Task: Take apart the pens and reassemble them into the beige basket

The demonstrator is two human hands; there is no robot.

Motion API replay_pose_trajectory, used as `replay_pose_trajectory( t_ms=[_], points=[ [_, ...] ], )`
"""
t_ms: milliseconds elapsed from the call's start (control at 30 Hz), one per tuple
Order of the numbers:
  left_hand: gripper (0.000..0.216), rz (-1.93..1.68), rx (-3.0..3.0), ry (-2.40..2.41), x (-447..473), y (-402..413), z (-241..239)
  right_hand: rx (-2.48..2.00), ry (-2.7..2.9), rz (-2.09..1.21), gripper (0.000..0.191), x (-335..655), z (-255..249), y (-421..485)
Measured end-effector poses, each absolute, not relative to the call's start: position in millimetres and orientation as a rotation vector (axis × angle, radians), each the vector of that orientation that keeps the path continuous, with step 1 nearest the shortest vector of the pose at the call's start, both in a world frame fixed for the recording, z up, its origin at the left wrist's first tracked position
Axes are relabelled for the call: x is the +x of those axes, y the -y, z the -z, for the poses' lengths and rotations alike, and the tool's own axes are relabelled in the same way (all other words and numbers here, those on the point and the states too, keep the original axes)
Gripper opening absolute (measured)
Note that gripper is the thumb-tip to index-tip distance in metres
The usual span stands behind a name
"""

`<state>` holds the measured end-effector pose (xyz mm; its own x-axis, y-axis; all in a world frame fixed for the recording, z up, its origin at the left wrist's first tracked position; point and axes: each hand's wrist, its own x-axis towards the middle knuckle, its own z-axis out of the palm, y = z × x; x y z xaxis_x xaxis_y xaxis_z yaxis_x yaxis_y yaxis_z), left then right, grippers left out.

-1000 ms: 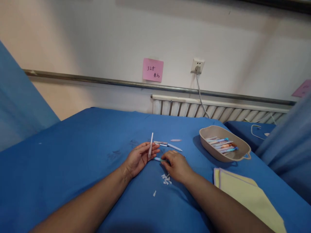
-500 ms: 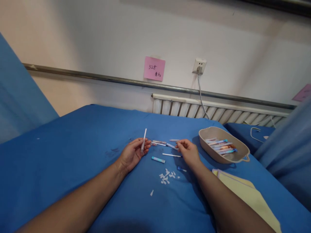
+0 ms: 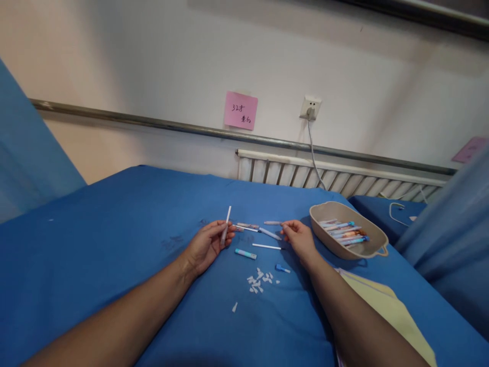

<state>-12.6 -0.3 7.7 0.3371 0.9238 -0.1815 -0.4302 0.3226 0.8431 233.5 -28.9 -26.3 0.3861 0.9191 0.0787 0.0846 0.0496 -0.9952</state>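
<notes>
My left hand (image 3: pixel 209 245) is closed round the pinkish barrel of a pen (image 3: pixel 224 234), held tilted, with a slim white refill tube (image 3: pixel 228 213) standing out of its top. To the right, my right hand (image 3: pixel 299 238) has thumb and forefinger pinched together. Its fingertips are beside the end of a pale pen barrel (image 3: pixel 272 223); anything between them is too small to make out. Between the hands lie a light blue barrel (image 3: pixel 269 233), a white refill (image 3: pixel 266 246) with a dark tip and a teal-ended barrel (image 3: pixel 245 254). Nearer me is a blue pen piece (image 3: pixel 282 268).
Several small white cone-shaped pieces (image 3: pixel 256 283) are scattered on the blue cloth (image 3: pixel 114 244), one (image 3: pixel 234 307) apart from the others. A beige basket (image 3: pixel 376 244) of assembled-looking pens stands at right, behind a folded yellow cloth (image 3: pixel 382 300). A radiator (image 3: pixel 282 171) runs along the wall.
My right hand has shifted slightly right, its fingertips drawing back from the pale barrels. My left hand keeps hold of the pen at nearly the same spot. The view has moved slightly.
</notes>
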Motion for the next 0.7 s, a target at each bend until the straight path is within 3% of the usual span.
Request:
replay_pose_trajectory(
  t_ms=[400, 700],
  points=[
    [0.01, -1.002, 0.779, -0.76, -14, -1, -7, -1.387, 1.056, -0.738, 0.032, 237, 43, 21],
    [0.005, -0.991, 0.777, -0.762, -15, -1, -4, -1.422, 1.172, -0.683, 0.021, 232, 55, 20]
  ],
)
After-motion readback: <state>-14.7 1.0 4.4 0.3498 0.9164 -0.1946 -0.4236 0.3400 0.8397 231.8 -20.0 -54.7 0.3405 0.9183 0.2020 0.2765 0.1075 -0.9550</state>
